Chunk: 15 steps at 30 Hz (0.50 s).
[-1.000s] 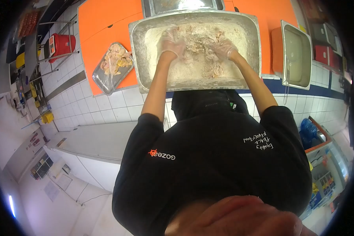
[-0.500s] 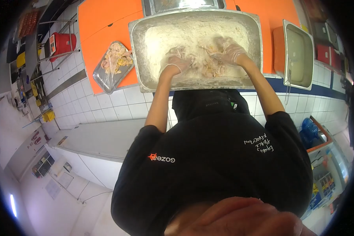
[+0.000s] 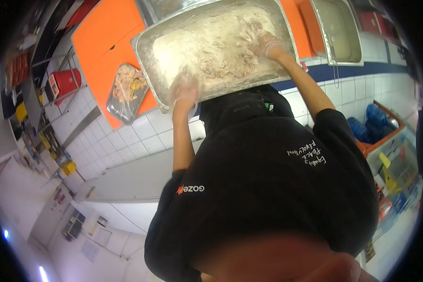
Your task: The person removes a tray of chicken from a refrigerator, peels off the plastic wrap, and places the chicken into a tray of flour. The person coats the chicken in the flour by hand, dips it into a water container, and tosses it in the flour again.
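Observation:
A large metal pan (image 3: 286,33) holds pale flour (image 3: 211,33) with coated raw meat pieces (image 3: 230,65), probably chicken, heaped toward its near side. My left hand (image 3: 185,88), in a clear plastic glove, is at the pan's near left corner, over the rim. Motion smears its fingers, so I cannot tell their shape. My right hand (image 3: 264,41), gloved the same way and dusted with flour, is low in the right part of the pan. Its fingers look spread in the flour, and nothing gripped shows in them.
On the orange table (image 3: 108,35), left of the pan, lies a grey tray (image 3: 115,107) of raw meat pieces under clear plastic. Another deep metal container (image 3: 357,47) with a wire handle stands at right. An orange crate (image 3: 395,128) holding blue items is lower right.
My hands have moved apart: the left toward the near left rim, the right farther into the pan. The meat between them lies more spread out. The whole view has tilted.

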### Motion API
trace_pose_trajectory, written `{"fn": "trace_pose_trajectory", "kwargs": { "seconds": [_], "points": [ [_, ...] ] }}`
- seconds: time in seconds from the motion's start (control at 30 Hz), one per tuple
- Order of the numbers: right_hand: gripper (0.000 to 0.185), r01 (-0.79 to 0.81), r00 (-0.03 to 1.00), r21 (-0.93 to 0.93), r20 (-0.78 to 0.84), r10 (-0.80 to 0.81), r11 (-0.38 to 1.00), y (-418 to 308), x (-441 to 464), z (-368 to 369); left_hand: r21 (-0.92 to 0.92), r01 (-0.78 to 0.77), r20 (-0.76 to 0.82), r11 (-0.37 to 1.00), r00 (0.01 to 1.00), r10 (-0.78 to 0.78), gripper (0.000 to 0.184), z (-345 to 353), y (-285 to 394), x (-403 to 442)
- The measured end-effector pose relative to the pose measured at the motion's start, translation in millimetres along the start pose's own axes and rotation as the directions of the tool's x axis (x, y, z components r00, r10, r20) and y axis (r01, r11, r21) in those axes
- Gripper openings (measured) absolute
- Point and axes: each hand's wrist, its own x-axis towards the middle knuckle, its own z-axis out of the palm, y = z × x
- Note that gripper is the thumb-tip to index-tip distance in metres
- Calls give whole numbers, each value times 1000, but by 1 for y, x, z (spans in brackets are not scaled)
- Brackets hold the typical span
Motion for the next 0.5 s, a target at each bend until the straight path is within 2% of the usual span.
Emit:
{"fn": "trace_pose_trajectory", "kwargs": {
  "seconds": [0.03,0.07,0.1,0.23,0.27,0.3,0.33,0.37,0.43,0.47,0.5],
  "points": [
    [70,-153,974,-67,157,162,986,5,-8,-13,4,-24,12,1000,1000,24,62,-9,6,-14],
    [70,-173,972,-57,149,179,983,12,-8,-12,276,-40,7,960,999,40,56,-17,9,-25],
    [69,-145,986,-95,70,152,985,23,-3,-5,524,-45,-1,851,999,53,52,-22,11,-31],
    [72,-49,980,-295,-199,-11,954,73,20,39,447,-121,17,887,992,126,44,-6,12,-37],
    [72,-58,979,-297,-202,-3,953,85,22,42,380,-139,-18,914,987,158,42,0,18,-35],
    [61,-48,957,-329,-285,-51,943,94,21,41,312,-158,-58,937,981,185,41,3,27,-35],
    [52,-37,927,-359,-361,-101,933,100,24,42,320,-151,-33,935,985,170,40,4,35,-36],
    [52,-45,924,-361,-368,-98,931,98,19,28,317,-158,-37,935,983,179,40,6,43,-33],
    [53,-2,962,-20,-274,-4,1000,78,0,-3,317,-238,-27,918,965,259,39,9,45,-29],
    [53,-5,960,-18,-281,0,1000,86,9,9,319,-244,-29,916,963,267,39,11,44,-26],
    [55,194,897,-163,-370,-242,967,108,26,29,305,-195,-1,932,979,205,38,13,44,-21]
  ]
}}
